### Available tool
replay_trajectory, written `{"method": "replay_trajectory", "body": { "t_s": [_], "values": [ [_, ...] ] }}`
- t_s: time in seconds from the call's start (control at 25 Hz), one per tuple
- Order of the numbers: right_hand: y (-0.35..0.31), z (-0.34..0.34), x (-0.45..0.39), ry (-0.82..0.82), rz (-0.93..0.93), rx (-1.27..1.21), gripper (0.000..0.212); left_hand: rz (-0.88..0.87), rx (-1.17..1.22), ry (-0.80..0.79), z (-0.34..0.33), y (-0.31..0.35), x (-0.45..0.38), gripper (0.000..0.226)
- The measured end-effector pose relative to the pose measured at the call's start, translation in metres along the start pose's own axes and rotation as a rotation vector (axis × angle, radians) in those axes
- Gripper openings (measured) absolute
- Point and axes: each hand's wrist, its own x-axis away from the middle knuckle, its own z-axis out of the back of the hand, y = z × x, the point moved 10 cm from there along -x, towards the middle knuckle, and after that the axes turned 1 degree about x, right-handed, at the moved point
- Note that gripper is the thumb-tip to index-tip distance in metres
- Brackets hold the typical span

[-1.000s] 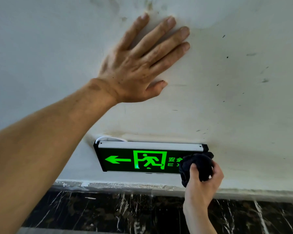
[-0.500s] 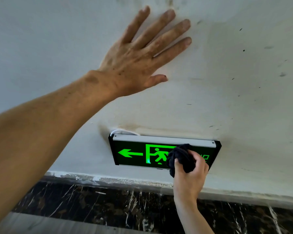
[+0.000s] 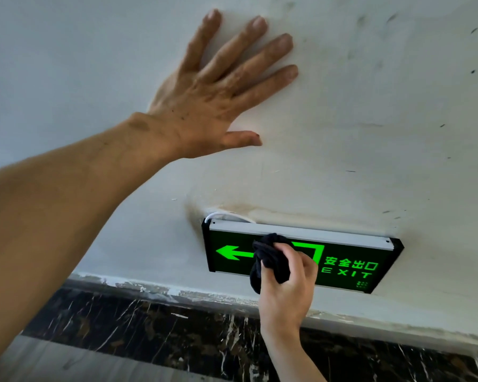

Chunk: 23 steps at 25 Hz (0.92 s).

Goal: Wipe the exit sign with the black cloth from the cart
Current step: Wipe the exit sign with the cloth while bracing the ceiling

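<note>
A lit green-on-black exit sign (image 3: 351, 267) with a silver top rail is fixed low on a white wall. Its left arrow and the word EXIT show; the running-figure panel is mostly covered. My right hand (image 3: 289, 290) grips a bunched black cloth (image 3: 271, 260) and presses it on the sign's face just right of the arrow. My left hand (image 3: 213, 95) lies flat on the wall above the sign, fingers spread, holding nothing.
The white wall (image 3: 370, 106) is scuffed and stained around the sign. A white cable (image 3: 224, 215) loops out at the sign's top left corner. Below runs a dark marble skirting (image 3: 149, 323) with chipped paint along its top, then grey floor (image 3: 53, 362).
My right hand has swept the cloth leftward across the sign, from its right end to just beside the arrow, uncovering the EXIT lettering. The left hand stays flat on the wall.
</note>
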Motion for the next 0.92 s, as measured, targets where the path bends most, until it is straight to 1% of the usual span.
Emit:
{"method": "replay_trajectory", "body": {
  "t_s": [0.28, 0.48, 0.6, 0.76, 0.92],
  "values": [
    [-0.034, -0.056, 0.024, -0.098, 0.118, 0.032, 0.047, 0.017, 0.028, 0.042, 0.003, 0.001, -0.001, 0.089],
    [-0.041, -0.083, 0.034, -0.14, 0.078, 0.025, 0.048, 0.024, 0.028, 0.055, 0.004, 0.0, 0.001, 0.086],
    [-0.036, -0.086, 0.038, -0.15, 0.094, 0.063, 0.048, 0.025, 0.017, 0.061, 0.005, 0.001, 0.001, 0.085],
    [-0.016, -0.097, 0.049, -0.23, 0.033, 0.161, 0.043, 0.027, 0.005, 0.066, 0.006, 0.0, 0.001, 0.084],
    [-0.001, -0.102, 0.055, -0.265, 0.014, 0.192, 0.041, 0.035, 0.006, 0.053, 0.004, 0.001, 0.001, 0.084]
  ]
}}
